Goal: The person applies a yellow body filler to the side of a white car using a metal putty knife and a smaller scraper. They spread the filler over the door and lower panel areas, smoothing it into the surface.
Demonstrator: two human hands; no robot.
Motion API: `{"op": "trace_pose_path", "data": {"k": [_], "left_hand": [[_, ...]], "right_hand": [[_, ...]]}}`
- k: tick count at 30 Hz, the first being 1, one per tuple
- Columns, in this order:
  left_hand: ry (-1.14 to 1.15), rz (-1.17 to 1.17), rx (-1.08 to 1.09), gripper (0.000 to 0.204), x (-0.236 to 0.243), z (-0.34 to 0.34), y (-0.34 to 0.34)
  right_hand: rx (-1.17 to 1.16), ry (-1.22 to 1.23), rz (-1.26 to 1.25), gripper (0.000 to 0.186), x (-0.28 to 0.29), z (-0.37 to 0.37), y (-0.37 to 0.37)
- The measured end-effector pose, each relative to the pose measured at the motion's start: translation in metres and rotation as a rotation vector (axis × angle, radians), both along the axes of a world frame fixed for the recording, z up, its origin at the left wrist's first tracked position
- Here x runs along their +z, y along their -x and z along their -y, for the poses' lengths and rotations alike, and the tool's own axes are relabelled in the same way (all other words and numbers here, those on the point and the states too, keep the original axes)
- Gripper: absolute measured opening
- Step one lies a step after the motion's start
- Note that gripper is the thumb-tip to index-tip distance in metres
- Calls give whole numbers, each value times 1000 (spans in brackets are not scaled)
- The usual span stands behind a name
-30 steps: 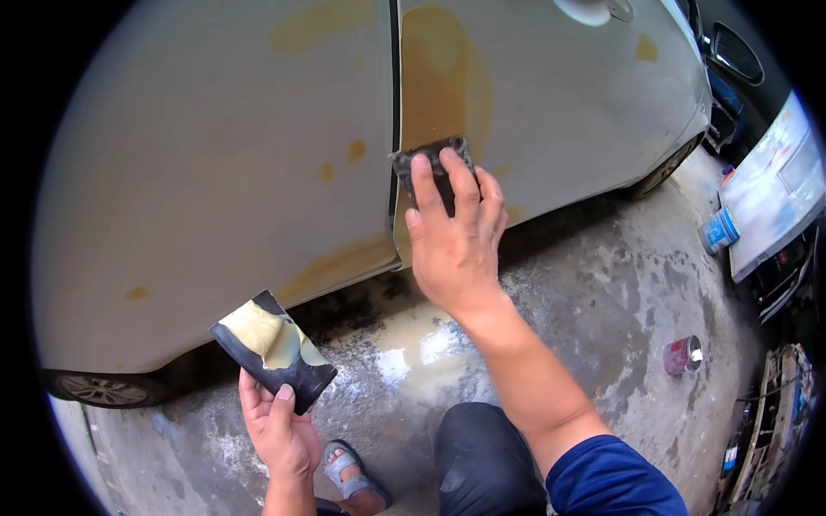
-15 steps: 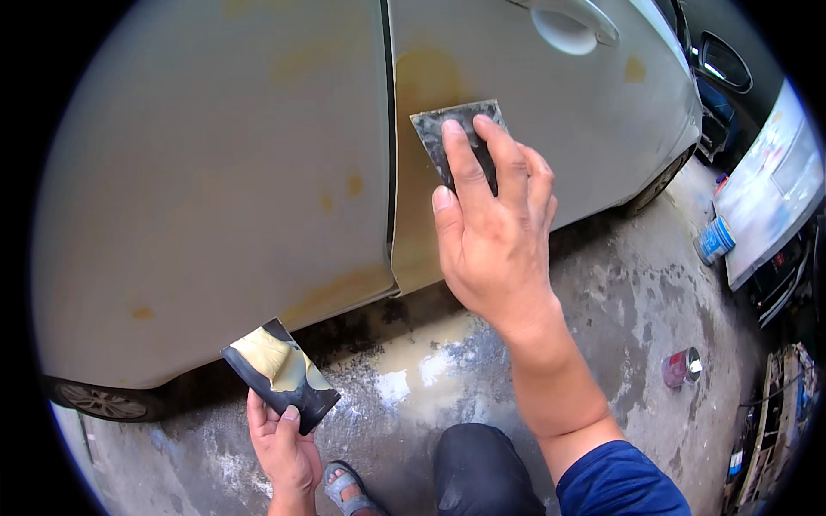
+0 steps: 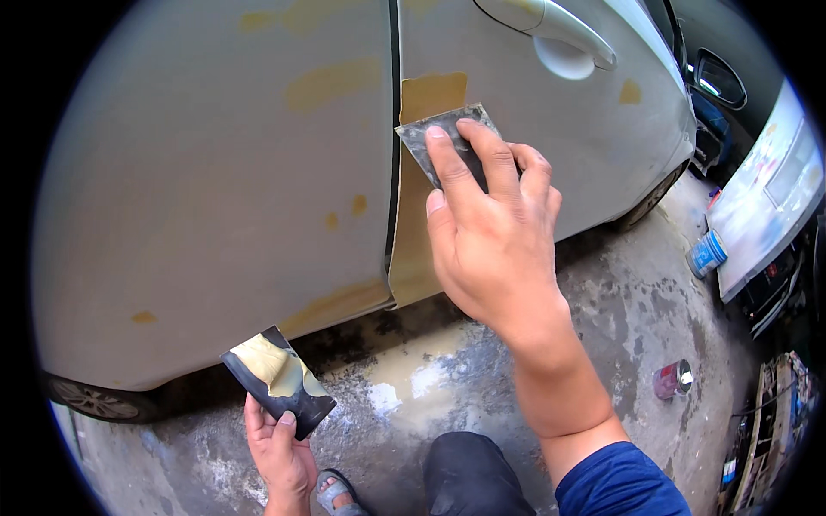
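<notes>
A dark, flat spreader [image 3: 411, 141] is in the grip of my right hand [image 3: 496, 248], pressed on the tan filler strip [image 3: 434, 90] beside the vertical seam between two doors of a pale car [image 3: 198, 189]. Several thinner tan patches mark both doors. Low at the left, my left hand [image 3: 280, 460] holds a black board [image 3: 311, 411] by its lower end, thumb on top, with a lump of cream putty [image 3: 268, 361] on it. The white door handle [image 3: 572, 39] is above my right hand.
Stained concrete floor [image 3: 619, 318] lies under the car. A pinkish tin [image 3: 673, 380] stands at the right. A blue can [image 3: 707, 254] leans by a pale loose panel [image 3: 766, 189]. Car parts [image 3: 766, 426] lie at the lower right. My knee and sandalled foot show below.
My right hand with the spreader has risen along the filler strip and moved right, then shifted slightly left. My left hand and board sit somewhat lower in view.
</notes>
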State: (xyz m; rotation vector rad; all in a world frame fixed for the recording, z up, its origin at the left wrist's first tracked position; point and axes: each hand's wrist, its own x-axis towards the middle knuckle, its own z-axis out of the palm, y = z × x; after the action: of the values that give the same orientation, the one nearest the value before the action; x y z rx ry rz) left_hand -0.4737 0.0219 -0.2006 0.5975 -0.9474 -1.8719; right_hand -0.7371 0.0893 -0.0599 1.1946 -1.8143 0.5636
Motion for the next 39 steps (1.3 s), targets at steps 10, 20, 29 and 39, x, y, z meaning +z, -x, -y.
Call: {"op": "trace_pose_path", "data": {"k": [10, 20, 29, 39], "left_hand": [[-7, 18, 27, 60, 1, 1, 4], [-25, 59, 30, 60, -6, 3, 4], [-23, 80, 25, 62, -11, 7, -3], [-12, 141, -3, 62, -20, 11, -8]], "right_hand": [[-2, -4, 39, 47, 6, 9, -2], [3, -29, 116, 55, -68, 6, 0], [20, -17, 187, 57, -121, 12, 1], [39, 9, 239, 59, -173, 19, 1]]}}
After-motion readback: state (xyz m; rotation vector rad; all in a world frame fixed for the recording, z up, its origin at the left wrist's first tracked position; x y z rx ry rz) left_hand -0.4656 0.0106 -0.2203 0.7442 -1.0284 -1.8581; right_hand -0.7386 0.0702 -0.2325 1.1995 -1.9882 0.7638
